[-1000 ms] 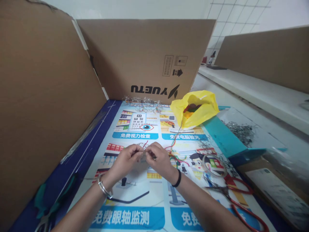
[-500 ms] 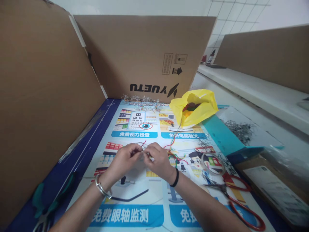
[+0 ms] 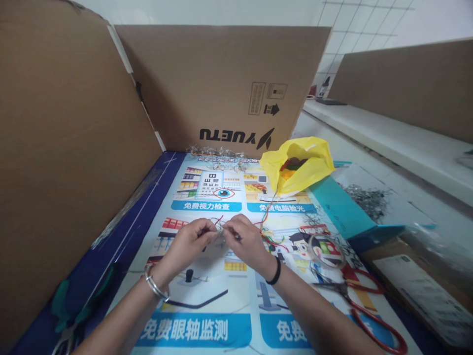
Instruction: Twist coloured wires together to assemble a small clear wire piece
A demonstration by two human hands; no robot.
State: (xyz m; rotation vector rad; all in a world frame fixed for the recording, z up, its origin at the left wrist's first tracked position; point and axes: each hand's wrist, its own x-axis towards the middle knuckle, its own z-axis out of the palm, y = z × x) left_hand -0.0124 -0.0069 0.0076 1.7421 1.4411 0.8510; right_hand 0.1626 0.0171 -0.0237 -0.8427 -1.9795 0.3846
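Note:
My left hand (image 3: 194, 240) and my right hand (image 3: 246, 241) meet over the printed sheet, their fingertips pinched close together. Between them is a thin wire (image 3: 220, 230), too fine to show clearly, and the fingers hide most of it. A short red thread (image 3: 219, 219) pokes up just beyond the left fingertips. Right of my right hand lies a loose tangle of red, green and yellow threads (image 3: 271, 240). One strand leads from there up to a yellow bag (image 3: 320, 165), which gapes and has coloured material inside.
Red-handled scissors (image 3: 343, 289) and a tape roll (image 3: 327, 250) lie at right. Green-handled pliers (image 3: 74, 320) are at lower left, below a bundle of straight wires (image 3: 118, 222). Tangled wire pieces (image 3: 218, 155) sit by the cardboard wall (image 3: 221, 74). A brown box (image 3: 417, 291) stands far right.
My right hand has shifted slightly right, so the fingertips are a little farther apart. The left hand stays almost in place, still pinching.

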